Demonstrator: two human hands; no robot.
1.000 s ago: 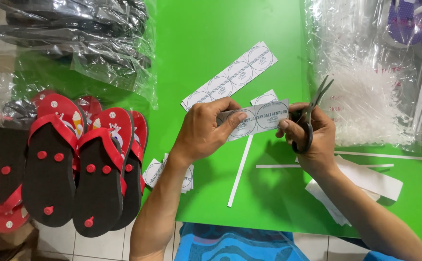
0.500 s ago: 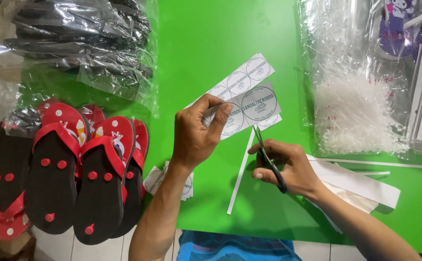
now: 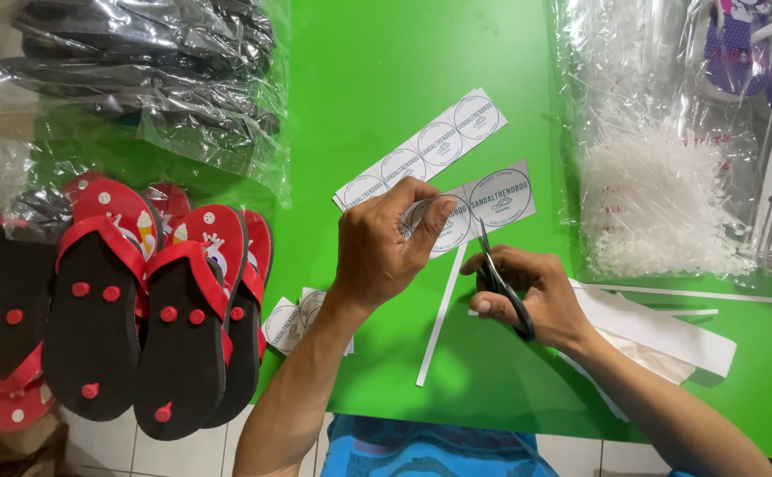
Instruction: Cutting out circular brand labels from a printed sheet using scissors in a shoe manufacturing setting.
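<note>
My left hand [image 3: 384, 243] pinches a short white paper strip of round printed labels [image 3: 492, 200] above the green table [image 3: 404, 79]. My right hand [image 3: 532, 291] grips black-handled scissors [image 3: 498, 274], whose blades point up and meet the strip's lower edge between two circles. A longer strip of round labels [image 3: 426, 146] lies flat on the table just beyond my left hand. A thin white paper offcut [image 3: 439, 318] lies below the hands.
Red and black flip-flops [image 3: 130, 309] are stacked at the table's left edge. Bagged black sandals [image 3: 139, 62] lie at the back left. A clear bag of white plastic fasteners [image 3: 660, 203] is at the right. White paper scraps [image 3: 660, 331] and cut labels [image 3: 293, 318] lie near my arms.
My right hand came down from the strip's right side to below it with the scissors. The blades now touch the strip's lower edge. My left hand holds the strip slightly higher.
</note>
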